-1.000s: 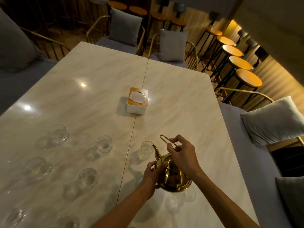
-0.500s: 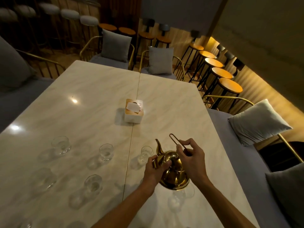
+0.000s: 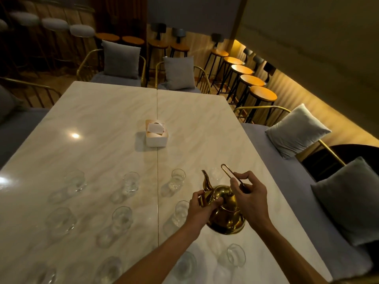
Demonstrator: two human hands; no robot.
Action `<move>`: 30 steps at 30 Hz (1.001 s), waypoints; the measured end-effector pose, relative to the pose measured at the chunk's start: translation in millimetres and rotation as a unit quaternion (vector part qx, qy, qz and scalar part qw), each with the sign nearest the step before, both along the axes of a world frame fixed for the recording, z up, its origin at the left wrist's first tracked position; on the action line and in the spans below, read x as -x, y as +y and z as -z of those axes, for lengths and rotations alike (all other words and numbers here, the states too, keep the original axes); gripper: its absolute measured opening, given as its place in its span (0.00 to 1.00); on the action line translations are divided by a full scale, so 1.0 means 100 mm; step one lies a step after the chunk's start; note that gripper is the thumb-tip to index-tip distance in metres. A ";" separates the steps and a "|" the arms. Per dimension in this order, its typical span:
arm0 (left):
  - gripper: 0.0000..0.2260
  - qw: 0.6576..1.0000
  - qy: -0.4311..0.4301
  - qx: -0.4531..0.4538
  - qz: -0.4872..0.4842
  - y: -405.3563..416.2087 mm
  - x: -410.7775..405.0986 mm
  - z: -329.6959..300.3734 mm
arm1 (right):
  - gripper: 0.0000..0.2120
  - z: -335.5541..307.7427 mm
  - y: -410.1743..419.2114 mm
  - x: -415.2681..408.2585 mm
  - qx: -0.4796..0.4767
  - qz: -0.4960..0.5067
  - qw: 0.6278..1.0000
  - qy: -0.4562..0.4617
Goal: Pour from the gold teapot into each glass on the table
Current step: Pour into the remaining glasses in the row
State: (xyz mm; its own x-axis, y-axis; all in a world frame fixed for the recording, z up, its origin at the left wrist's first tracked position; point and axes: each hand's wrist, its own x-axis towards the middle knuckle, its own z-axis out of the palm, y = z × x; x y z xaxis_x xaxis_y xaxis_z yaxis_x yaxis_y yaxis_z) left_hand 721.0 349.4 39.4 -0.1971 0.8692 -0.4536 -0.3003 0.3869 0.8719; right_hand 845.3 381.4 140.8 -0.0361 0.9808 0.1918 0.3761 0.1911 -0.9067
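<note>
The gold teapot [image 3: 224, 214] hangs above the near right part of the marble table [image 3: 102, 124], its spout pointing away and roughly upright. My right hand [image 3: 249, 198] grips its thin wire handle. My left hand [image 3: 202, 209] presses on the lid and the shoulder by the spout. Several clear glasses stand in rows across the near half of the table: one [image 3: 178, 178] just left of the spout, one [image 3: 181, 211] partly behind my left hand, one [image 3: 235, 255] under my right forearm, and others [image 3: 131, 181] further left.
A white tissue box [image 3: 156, 136] stands at the table's middle. Grey benches with cushions [image 3: 297, 128] run along both long sides. Two cushioned chairs [image 3: 121, 60] sit at the far end, and bar stools [image 3: 260, 93] line the wall at the right.
The teapot has tipped back from a forward tilt at the glass by the spout and now sits more upright. My view has pulled back, so more near glasses show.
</note>
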 end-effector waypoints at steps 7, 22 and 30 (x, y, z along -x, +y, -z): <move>0.42 0.999 -0.022 0.005 0.040 -0.37 -0.54 0.13 | 0.05 0.12 -0.40 -0.56 0.014 0.019 1.000 -0.017; 0.50 0.993 -0.088 0.067 0.050 -1.00 -1.84 0.25 | 0.06 0.35 -0.83 -1.82 0.066 -0.026 0.995 -0.066; 0.39 0.985 -0.114 0.120 0.042 -1.17 -2.15 0.41 | 0.07 0.45 -0.85 -2.05 0.102 -0.061 0.987 -0.111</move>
